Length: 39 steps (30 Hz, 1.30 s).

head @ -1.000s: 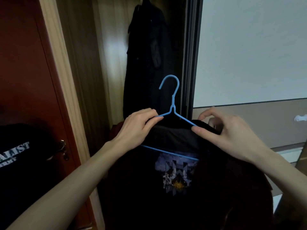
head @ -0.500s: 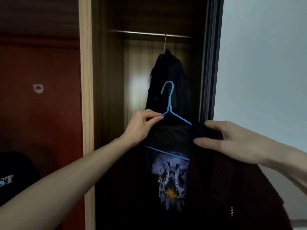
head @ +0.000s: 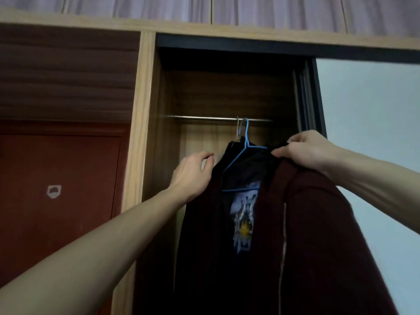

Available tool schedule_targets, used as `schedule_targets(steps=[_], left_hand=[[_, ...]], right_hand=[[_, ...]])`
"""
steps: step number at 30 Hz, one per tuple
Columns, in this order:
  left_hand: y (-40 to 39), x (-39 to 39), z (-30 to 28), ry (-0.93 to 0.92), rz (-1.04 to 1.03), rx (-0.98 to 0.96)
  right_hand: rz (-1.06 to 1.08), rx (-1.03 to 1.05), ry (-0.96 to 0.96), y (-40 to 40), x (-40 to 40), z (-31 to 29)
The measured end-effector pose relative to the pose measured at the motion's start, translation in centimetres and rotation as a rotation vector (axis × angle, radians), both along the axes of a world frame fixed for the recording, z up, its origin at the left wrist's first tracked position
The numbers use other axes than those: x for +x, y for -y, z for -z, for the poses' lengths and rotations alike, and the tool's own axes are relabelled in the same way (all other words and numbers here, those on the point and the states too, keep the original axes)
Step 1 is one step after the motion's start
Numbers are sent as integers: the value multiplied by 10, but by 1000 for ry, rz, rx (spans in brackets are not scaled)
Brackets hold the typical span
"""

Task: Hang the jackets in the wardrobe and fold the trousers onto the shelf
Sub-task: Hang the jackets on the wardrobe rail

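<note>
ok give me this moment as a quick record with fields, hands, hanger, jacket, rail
left hand: open, fingers spread, beside the jacket's left shoulder; contact unclear
right hand: pinching the jacket's collar at the right shoulder
blue hanger: hook up at the rail, seems to be over it
maroon jacket: on the blue hanger, zip open, printed dark shirt showing inside
rail: metal, holds a second hook next to the blue one
wardrobe: open, dark inside
</note>
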<state>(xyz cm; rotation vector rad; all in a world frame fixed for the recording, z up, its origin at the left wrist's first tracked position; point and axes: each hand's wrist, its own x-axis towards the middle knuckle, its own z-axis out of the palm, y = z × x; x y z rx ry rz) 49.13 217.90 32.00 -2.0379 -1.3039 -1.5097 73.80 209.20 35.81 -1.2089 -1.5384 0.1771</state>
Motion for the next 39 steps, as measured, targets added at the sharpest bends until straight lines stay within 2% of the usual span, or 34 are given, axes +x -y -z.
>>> schedule_targets(steps=[5,11,19,25,31,39], left_hand=[[-31,-21,-22,42,-46,-66],[-73,-19,-37,-10,-173,-60],[-114,-39,-56,-23,-276,-3],[-139,-48,-54,-62,-345,5],[-149,-48,-44,-31,-295,2],[-143,-38,-25,-41,-263,43]], right_hand=[[135,106,95,-55,-38,-43],[260,217,238,-114,-85,-78],[317,235,246,-193,-98,-114],[285,236,278,-233,-110,-123],[238,162,272,-236,-110,-124],[209,27,255,-240,-121,-98]])
